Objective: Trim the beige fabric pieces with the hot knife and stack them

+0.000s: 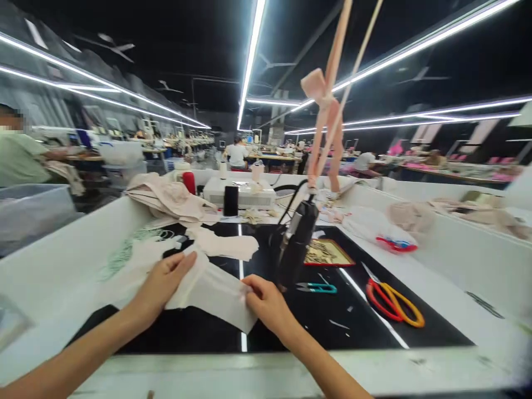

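Note:
A thin, pale fabric piece [216,291] stretches between my two hands above a glossy black panel [324,327]. My left hand [164,282] pinches it near the upper left, thumb on top. At its right edge my right hand [268,302] holds it between thumb and fingers. More white cloth [128,271] lies beneath and left of my left hand, with green netting-like strands [133,246] by it. Just beyond, a cream fabric piece [228,245] rests on the panel. A black handheld device [297,238] hangs from a pinkish fabric strap [332,122], right of the fabric.
Teal thread snips [318,287], scissors with red and yellow handles [393,302] and a red-rimmed tray [330,252] of small pieces lie to the right. A phone [231,200] stands at the back near a white box [211,191]. Folded fabric [166,197] is piled back left. A co-worker [19,155] sits far left.

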A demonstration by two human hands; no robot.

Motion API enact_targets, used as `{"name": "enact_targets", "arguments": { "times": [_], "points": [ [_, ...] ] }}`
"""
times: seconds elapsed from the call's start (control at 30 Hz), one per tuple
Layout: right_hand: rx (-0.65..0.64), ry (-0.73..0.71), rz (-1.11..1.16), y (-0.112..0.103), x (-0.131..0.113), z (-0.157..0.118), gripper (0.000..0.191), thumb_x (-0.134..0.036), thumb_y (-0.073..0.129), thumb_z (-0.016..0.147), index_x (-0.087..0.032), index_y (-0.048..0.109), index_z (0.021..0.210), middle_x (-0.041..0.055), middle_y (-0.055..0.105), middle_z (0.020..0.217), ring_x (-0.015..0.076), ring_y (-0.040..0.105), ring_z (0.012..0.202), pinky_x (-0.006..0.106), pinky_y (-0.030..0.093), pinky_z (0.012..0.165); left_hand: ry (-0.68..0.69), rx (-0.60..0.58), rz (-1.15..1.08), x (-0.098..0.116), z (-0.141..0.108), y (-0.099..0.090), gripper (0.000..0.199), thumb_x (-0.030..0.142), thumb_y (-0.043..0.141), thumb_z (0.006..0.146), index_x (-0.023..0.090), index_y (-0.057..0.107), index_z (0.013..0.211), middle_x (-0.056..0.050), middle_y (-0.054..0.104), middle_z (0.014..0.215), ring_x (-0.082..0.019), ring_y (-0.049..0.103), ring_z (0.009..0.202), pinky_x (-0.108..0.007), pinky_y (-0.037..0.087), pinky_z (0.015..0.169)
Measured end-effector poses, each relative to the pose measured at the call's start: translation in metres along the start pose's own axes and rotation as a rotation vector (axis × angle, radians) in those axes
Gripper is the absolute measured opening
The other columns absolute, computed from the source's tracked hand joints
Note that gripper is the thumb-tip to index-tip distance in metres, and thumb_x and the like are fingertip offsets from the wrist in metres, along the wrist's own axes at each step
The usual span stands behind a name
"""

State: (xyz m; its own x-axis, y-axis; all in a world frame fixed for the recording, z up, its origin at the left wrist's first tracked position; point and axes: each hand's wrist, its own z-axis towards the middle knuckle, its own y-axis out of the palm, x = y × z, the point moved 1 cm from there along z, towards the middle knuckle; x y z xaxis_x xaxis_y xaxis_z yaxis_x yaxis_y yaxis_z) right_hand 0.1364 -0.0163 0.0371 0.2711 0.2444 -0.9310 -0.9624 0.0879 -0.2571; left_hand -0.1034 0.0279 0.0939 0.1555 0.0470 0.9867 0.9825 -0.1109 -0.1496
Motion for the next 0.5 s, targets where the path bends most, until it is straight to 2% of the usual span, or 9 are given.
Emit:
{"name": "enact_targets", "arguments": {
  "times": [0.1,0.2,0.33,0.43,0.5],
  "points": [
    [0.019,-0.007,0.022,0.0,0.01,0.009,0.025,-0.021,0.057,0.079,-0.026,0.081,0.084,0.0098,0.076,0.079,0.0286,0.067,0.073,0.04,0.045,0.067,0.014,0.022,-0.091,-0.005,0.009,-0.003,0.067,0.08,0.085,0.059,0.018,0.064,0.075,0.001,0.063,0.067,-0.016,0.056,0.062,-0.024,0.042,0.055],
    [0.123,0.042,-0.001,-0.004,0.018,0.023,0.023,-0.035,0.06,0.082,-0.027,0.08,0.09,0.0098,0.078,0.082,0.0291,0.068,0.075,0.042,0.046,0.071,0.035,0.032,-0.082,-0.007,0.021,-0.006,0.074,0.087,0.081,0.057,0.018,0.062,0.073,0.001,0.059,0.067,-0.015,0.052,0.062,-0.025,0.039,0.055],
    [0.26,0.105,-0.057,-0.012,0.027,0.053,0.04,-0.05,0.061,0.081,-0.021,0.076,0.104,0.0095,0.078,0.095,0.0301,0.069,0.088,0.042,0.049,0.08,0.047,0.04,-0.048,-0.002,0.053,-0.005,0.073,0.086,0.082,0.058,0.018,0.062,0.077,0.002,0.057,0.068,-0.013,0.048,0.061,-0.023,0.033,0.053],
    [0.33,0.122,-0.098,-0.016,0.034,0.083,0.042,-0.049,0.059,0.087,-0.019,0.073,0.114,0.0099,0.077,0.108,0.03,0.069,0.1,0.042,0.052,0.088,0.041,0.039,0.0,0.001,0.089,-0.003,0.062,0.076,0.081,0.072,0.017,0.064,0.082,0.004,0.055,0.067,-0.011,0.045,0.057,-0.023,0.03,0.05],
    [0.369,0.129,-0.132,-0.018,0.039,0.103,0.037,-0.043,0.061,0.093,-0.018,0.07,0.119,0.009,0.076,0.109,0.0277,0.069,0.102,0.042,0.053,0.091,0.021,0.04,0.045,0.001,0.113,0.0,0.051,0.066,0.076,0.087,0.016,0.065,0.088,0.005,0.054,0.068,-0.01,0.045,0.054,-0.022,0.033,0.049]
  ]
}}
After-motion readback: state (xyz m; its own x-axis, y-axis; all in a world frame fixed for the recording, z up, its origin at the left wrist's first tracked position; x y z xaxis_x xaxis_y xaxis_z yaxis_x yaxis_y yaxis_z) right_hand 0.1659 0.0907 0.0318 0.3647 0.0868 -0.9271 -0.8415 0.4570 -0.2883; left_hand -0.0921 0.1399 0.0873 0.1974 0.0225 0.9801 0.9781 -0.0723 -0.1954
